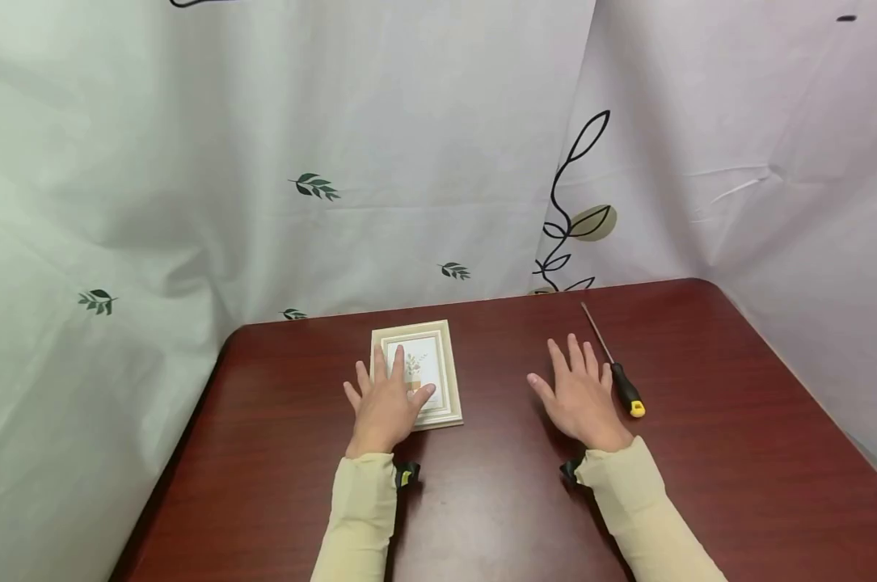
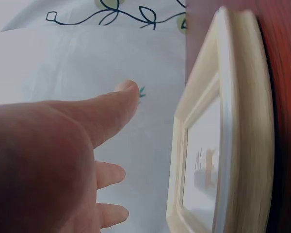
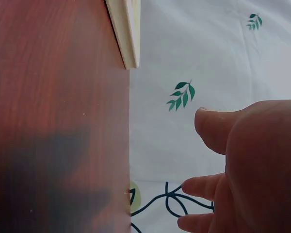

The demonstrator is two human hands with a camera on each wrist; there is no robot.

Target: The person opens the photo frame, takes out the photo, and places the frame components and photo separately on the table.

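A cream picture frame (image 1: 449,380) with a potted-plant print lies flat on the table. Fingers spread, my left hand (image 1: 387,406) hovers over the frame's left part and hides some of the print. In the left wrist view, a gap shows between the thumb and the picture frame (image 2: 252,126). My right hand (image 1: 579,402) is spread above the table, casting a shadow, with nothing in it. Just to its right lies a screwdriver (image 1: 620,380) with a black and yellow handle, its shaft pointing toward the far edge.
The dark red wooden table (image 1: 496,517) has rounded far corners. White cloth (image 1: 409,121) printed with leaves and vines hangs behind and on both sides. Each wrist, in a pale yellow sleeve (image 1: 358,509), carries a black strap-on camera.
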